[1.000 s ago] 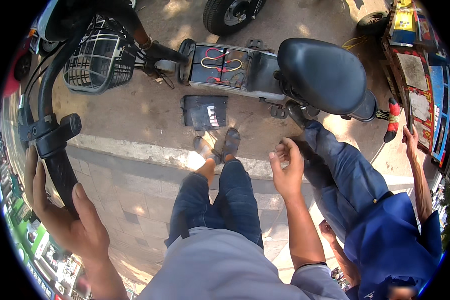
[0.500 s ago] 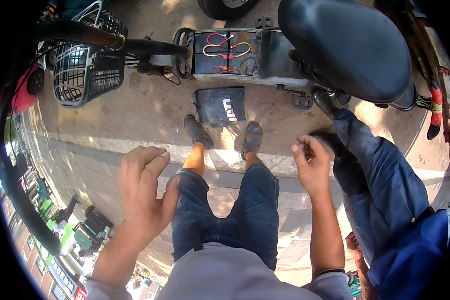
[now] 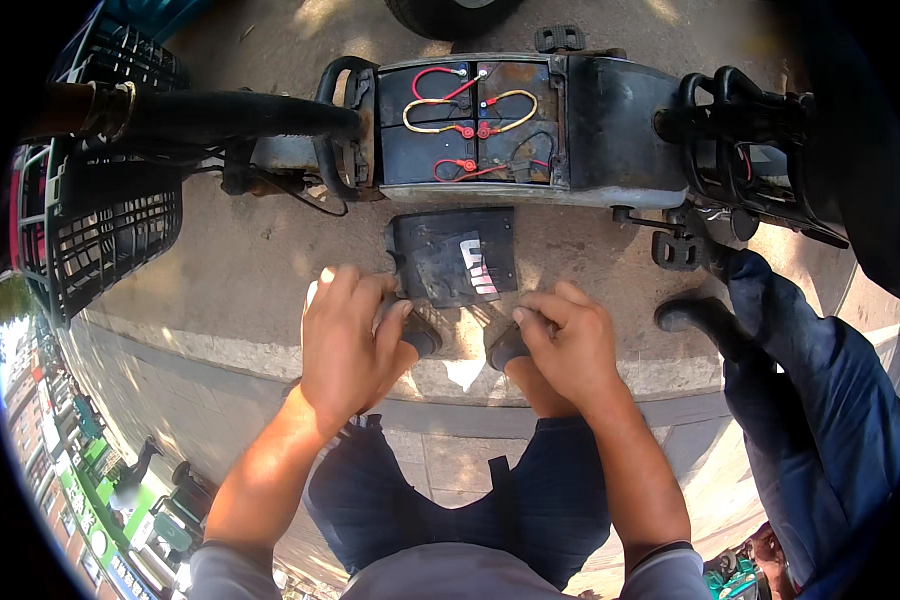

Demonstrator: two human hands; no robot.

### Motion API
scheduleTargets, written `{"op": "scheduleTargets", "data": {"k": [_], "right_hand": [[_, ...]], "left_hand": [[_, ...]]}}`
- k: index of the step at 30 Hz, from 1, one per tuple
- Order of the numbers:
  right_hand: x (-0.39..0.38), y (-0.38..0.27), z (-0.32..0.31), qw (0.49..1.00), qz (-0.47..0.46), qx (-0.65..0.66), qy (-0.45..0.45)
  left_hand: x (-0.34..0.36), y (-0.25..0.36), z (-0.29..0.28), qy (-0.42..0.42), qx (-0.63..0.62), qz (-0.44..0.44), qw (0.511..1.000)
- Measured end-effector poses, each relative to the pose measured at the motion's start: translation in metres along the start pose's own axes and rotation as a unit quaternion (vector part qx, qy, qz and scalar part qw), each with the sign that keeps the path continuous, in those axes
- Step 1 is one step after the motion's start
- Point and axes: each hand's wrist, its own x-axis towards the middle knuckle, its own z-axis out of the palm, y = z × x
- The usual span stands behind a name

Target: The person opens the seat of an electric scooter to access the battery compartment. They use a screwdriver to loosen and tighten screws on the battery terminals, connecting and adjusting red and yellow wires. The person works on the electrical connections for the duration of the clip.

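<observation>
Both my hands hang in front of my bent knees, palms turned inward and nothing seen in them. My left hand is beside the near left edge of a black flat cover, its thumb apart from the loosely bent fingers. Close to the cover's near right corner is my right hand, fingers loosely curled and apart. The cover lies on the ground, with a white and pink marking. Beyond it, an electric bike's open battery box holds several dark batteries, linked by red wires and yellow wires.
A dark wire basket and the handlebar stem are at the left. A pedal sticks out near the box's right end. At my right stands another person in dark blue trousers. A tyre shows at the top.
My hands have moved forward and closer together, toward the cover. My body has lowered and leaned in, so the bike and cover look larger. The seat has shifted out to the right.
</observation>
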Motion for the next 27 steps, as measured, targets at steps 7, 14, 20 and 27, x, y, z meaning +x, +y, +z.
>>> {"op": "scheduleTargets", "data": {"k": [7,14,20,27], "right_hand": [[0.059,0.063,0.061,0.997,-0.03,0.037,0.055],[0.124,0.064,0.068,0.975,-0.191,-0.071,0.094],[0.135,0.058,0.092,0.946,-0.253,-0.192,0.06],[0.175,0.052,0.081,0.93,-0.267,-0.157,0.198]], "left_hand": [[0.064,-0.083,0.099,0.113,-0.041,0.059,0.991],[0.122,-0.119,0.141,0.142,-0.011,0.148,0.979],[0.149,-0.128,0.156,0.116,0.023,0.211,0.97],[0.159,-0.134,0.167,0.102,0.047,0.238,0.965]]}}
